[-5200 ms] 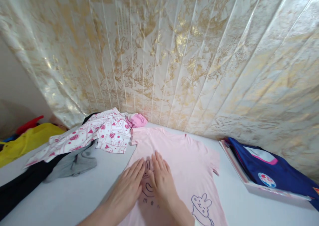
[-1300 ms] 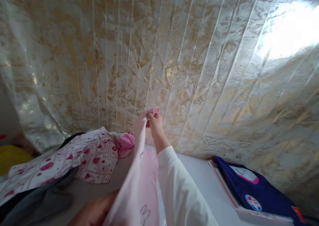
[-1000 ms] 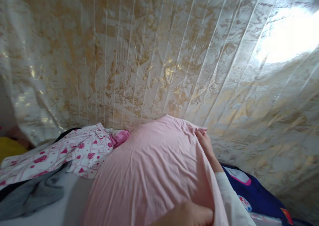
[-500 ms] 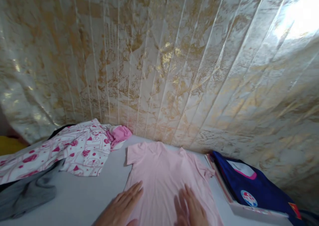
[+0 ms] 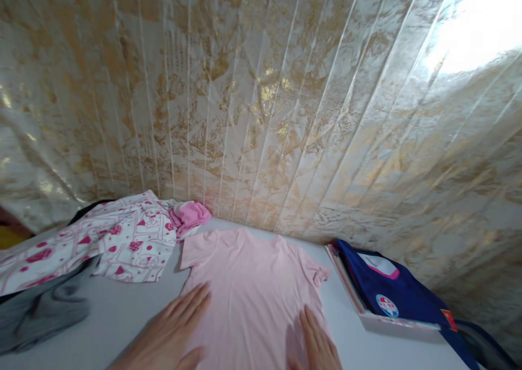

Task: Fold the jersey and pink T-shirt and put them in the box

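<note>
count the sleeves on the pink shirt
2 on the pink shirt: one sleeve at picture left, toward the white printed garment; another sleeve at picture right, cuff crumpled, toward the navy garment.

The bottom of the pink shirt is cut off by the picture's lower edge, and so is the table's near edge. The left hand covers a bit of the shirt's side. The right hand is cut off at the wrist, and you can't tell if it touches the shirt. Toward the table's left edge, the spotted cloth hides most of the black cloth and some of the grey cloth. Only a scrap of a yellow thing shows. Near the table's far edge, on the right, the badge has marks too small to read. Bright light hides some of the curtain.
</note>
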{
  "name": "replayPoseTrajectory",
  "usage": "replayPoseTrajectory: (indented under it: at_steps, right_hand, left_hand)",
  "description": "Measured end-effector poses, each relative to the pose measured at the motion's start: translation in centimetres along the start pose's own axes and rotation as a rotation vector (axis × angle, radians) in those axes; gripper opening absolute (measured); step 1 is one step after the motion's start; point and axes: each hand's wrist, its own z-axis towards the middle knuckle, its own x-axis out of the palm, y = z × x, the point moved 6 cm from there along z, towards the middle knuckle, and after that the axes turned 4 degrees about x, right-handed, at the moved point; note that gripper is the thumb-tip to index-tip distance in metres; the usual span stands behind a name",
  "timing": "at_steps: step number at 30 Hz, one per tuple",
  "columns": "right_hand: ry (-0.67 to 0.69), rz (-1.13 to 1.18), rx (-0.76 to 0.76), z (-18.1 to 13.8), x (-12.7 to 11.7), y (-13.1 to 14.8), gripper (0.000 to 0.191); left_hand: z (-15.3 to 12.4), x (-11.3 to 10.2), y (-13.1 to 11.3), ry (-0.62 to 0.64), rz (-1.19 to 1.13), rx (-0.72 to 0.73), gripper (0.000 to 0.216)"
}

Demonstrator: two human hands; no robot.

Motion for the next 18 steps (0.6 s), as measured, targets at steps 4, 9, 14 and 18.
replayPoseTrajectory:
  at_steps: [4, 9, 14, 18]
  right_hand:
    - [0.135, 0.095, -0.046, 8.5, 1.7, 4.4, 0.055]
    - [0.314, -0.007, 0.098, 16.4, 5.6, 4.0, 0.052]
    - [0.335, -0.135, 0.373, 17.1, 6.7, -5.0, 0.06]
    - [0.38, -0.174, 0.404, 16.5, 7.1, -6.6, 0.062]
  left_hand:
    - [9.8, -1.5, -1.3, -0.043, 0.045, -0.136, 0.058]
    - [15.7, 0.0, 0.7, -0.139, 0.104, -0.241, 0.051]
    - [14.7, 1.3, 3.1, -0.145, 0.114, -0.268, 0.058]
    - [14.4, 1.1, 4.4, -0.162, 0.138, -0.363, 0.063]
